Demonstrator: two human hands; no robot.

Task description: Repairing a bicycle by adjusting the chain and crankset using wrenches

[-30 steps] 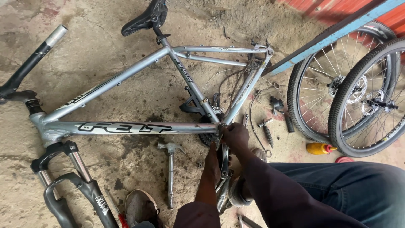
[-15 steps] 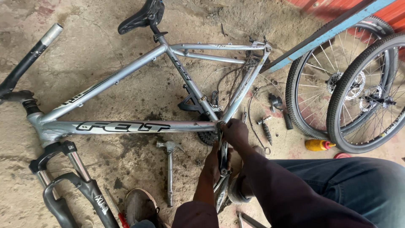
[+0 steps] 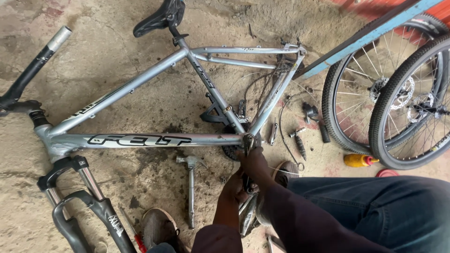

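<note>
right hand [image 3: 255,164]: grip closed around a dark tool [image 3: 248,180] that runs up to the bottom bracket [image 3: 248,139] of the frame; fingers wrapped over the tool's upper part, just below the bracket.
left hand [image 3: 236,182]: just below and left of the right hand, touching the same tool lower down; how tight the grip is, cannot tell, the right forearm covers part of it.
bike frame [image 3: 140,139]: silver, lying flat on the concrete floor [image 3: 117,42], no wheels fitted; bottom bracket directly above both hands.
chainring [image 3: 230,151]: dark toothed ring at the bracket, just left of the right hand.
saddle [image 3: 159,16]: black, at the top end of the seat tube, far side of the frame.
fork [image 3: 82,206]: black suspension fork at lower left, attached at the head tube.
hammer [image 3: 191,187]: metal, lying on the floor left of the hands, head towards the frame.
shoe [image 3: 158,227]: brown, lower left of the forearms.
small parts [image 3: 300,140]: loose bits and cable on the floor right of the bracket.
wheels [image 3: 398,103]: two, standing at right, well apart from the hands.
bottle [image 3: 358,160]: small yellow one with red cap, lying near the wheels.
</note>
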